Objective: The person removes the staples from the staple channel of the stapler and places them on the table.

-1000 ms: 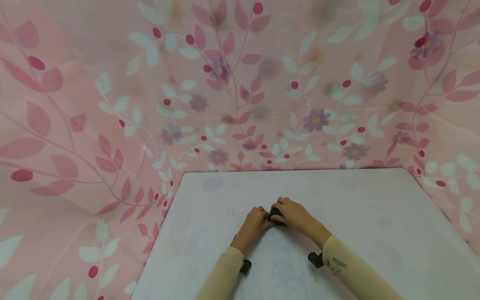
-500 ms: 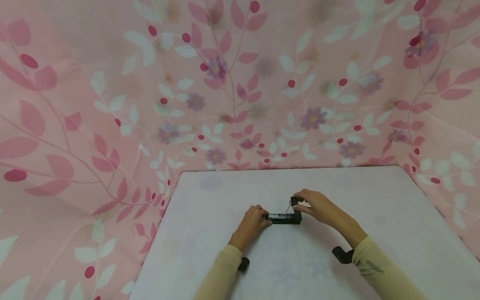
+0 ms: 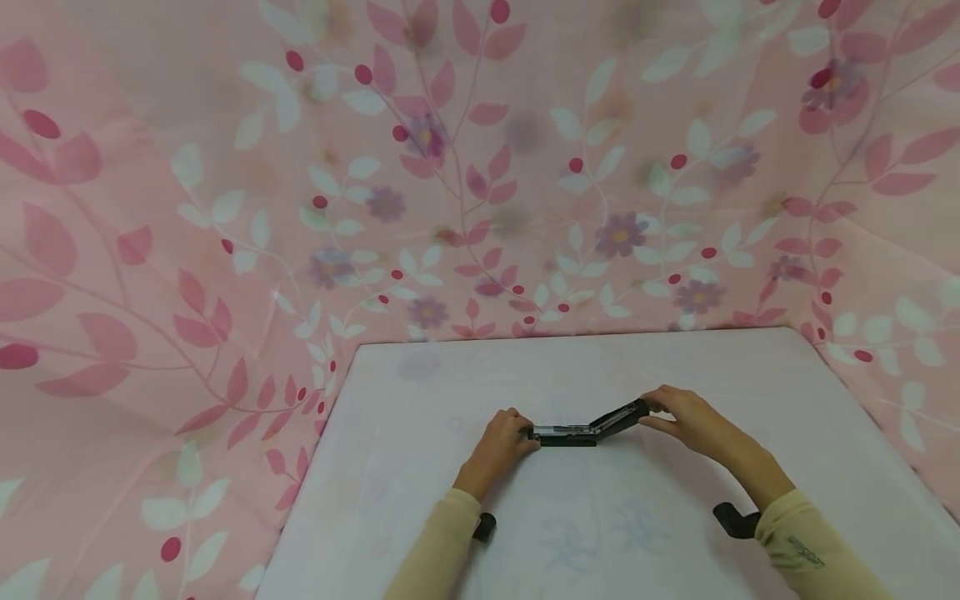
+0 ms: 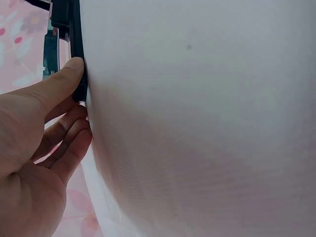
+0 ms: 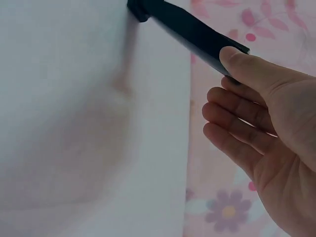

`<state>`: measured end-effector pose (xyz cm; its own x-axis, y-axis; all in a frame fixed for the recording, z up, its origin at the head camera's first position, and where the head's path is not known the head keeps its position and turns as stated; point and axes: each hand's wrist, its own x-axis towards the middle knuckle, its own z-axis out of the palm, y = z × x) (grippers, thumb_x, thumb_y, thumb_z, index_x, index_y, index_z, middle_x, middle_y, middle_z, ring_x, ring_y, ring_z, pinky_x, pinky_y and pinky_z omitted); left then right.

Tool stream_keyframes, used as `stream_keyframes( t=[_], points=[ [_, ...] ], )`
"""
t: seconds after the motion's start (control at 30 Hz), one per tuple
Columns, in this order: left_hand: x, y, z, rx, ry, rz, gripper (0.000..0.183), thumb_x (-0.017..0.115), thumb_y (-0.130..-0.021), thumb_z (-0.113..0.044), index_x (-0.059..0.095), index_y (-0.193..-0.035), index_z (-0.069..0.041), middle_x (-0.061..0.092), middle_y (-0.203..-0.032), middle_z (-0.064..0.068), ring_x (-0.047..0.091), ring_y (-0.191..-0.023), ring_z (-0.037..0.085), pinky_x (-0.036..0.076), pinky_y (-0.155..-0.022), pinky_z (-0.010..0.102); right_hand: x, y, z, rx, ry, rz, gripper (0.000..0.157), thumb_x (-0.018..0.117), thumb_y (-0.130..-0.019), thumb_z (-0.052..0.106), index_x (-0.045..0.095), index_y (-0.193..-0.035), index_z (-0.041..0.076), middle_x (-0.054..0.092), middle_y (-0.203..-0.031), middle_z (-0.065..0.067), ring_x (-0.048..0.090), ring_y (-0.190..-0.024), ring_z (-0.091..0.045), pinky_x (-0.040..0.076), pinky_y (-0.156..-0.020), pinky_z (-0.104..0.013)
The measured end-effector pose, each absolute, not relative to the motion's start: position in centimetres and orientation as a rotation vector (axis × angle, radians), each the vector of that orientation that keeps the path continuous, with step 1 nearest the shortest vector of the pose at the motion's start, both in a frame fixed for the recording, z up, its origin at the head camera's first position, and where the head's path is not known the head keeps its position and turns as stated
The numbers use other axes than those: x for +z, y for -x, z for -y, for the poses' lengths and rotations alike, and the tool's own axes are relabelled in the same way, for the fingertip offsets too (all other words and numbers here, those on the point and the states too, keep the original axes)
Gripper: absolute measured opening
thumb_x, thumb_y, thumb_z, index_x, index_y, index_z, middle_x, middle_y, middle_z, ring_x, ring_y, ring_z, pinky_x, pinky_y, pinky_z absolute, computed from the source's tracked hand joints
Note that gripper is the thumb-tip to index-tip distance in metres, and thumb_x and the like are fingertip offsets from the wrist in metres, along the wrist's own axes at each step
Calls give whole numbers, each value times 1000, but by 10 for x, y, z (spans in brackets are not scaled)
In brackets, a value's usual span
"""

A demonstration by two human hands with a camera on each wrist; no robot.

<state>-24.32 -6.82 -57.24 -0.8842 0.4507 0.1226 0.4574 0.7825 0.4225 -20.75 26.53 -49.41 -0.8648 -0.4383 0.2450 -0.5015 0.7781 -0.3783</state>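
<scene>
A black stapler [image 3: 567,437] lies on the white table, swung wide open at its hinge, with its metal staple channel showing. My left hand [image 3: 497,448] pinches the left end of its base between thumb and fingers. In the left wrist view the thumb [image 4: 69,73] presses along the base's dark side. Off to the right, the stapler's top arm [image 3: 621,417] slants up from the hinge. My right hand [image 3: 692,422] pinches the raised end of that arm. The right wrist view shows the thumb [image 5: 242,64] over the arm's tip, the other fingers loosely bent below.
The white table [image 3: 420,533] reaches to a pink floral cloth [image 3: 465,167] hanging behind and at both sides. A black wrist camera mount [image 3: 737,521] juts from the right sleeve, and another mount [image 3: 484,527] from the left.
My right hand has moved right and swung the stapler's top arm over from folded to laid far back. The left hand stays at the base's left end.
</scene>
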Motion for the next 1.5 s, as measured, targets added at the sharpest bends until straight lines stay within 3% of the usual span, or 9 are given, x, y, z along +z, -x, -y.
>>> stream_keyframes(
  t=[0.23, 0.57, 0.67, 0.87, 1.27, 1.5],
  points=[
    [-571, 244, 71, -701, 748, 2972, 27, 80, -81, -27, 76, -100, -8, 65, -94, 3, 51, -84, 13, 42, -74, 24, -509, 206, -276, 653, -721, 2907, 22, 75, -85, 13, 69, -101, 0, 64, -84, -2, 62, -78, -20, 51, -68, -34],
    [-572, 245, 72, -708, 753, 2967, 30, 81, -81, -28, 75, -102, -8, 64, -94, 2, 50, -83, 11, 41, -73, 23, -527, 206, -280, 687, -672, 2987, 17, 74, -85, 14, 68, -96, 2, 60, -79, 3, 53, -73, -11, 45, -63, -29],
    [-573, 246, 72, -696, 757, 2955, 31, 81, -80, -29, 75, -103, -8, 64, -95, 2, 50, -82, 11, 41, -72, 23, -526, 207, -279, 675, -674, 2967, 21, 75, -84, 14, 69, -98, 0, 63, -81, 0, 58, -74, -15, 48, -65, -33],
    [-573, 247, 72, -709, 749, 2958, 30, 81, -80, -28, 75, -103, -8, 64, -94, 2, 50, -83, 12, 42, -73, 23, -513, 208, -271, 623, -635, 2943, 42, 78, -83, 23, 67, -112, -5, 66, -92, -10, 64, -84, -25, 53, -73, -42],
    [-576, 247, 71, -755, 726, 2971, 31, 80, -81, -28, 75, -105, -8, 65, -96, 2, 51, -86, 11, 43, -76, 22, -489, 219, -213, 534, -685, 2884, 50, 75, -86, 26, 61, -128, 2, 69, -112, -19, 66, -102, -38, 52, -89, -54],
    [-578, 248, 70, -745, 746, 2951, 32, 81, -80, -28, 75, -104, -8, 66, -96, 2, 53, -86, 12, 45, -76, 23, -501, 225, -165, 478, -838, 2898, 45, 75, -86, 25, 64, -125, 4, 72, -106, -11, 68, -101, -32, 54, -87, -49]
  ],
)
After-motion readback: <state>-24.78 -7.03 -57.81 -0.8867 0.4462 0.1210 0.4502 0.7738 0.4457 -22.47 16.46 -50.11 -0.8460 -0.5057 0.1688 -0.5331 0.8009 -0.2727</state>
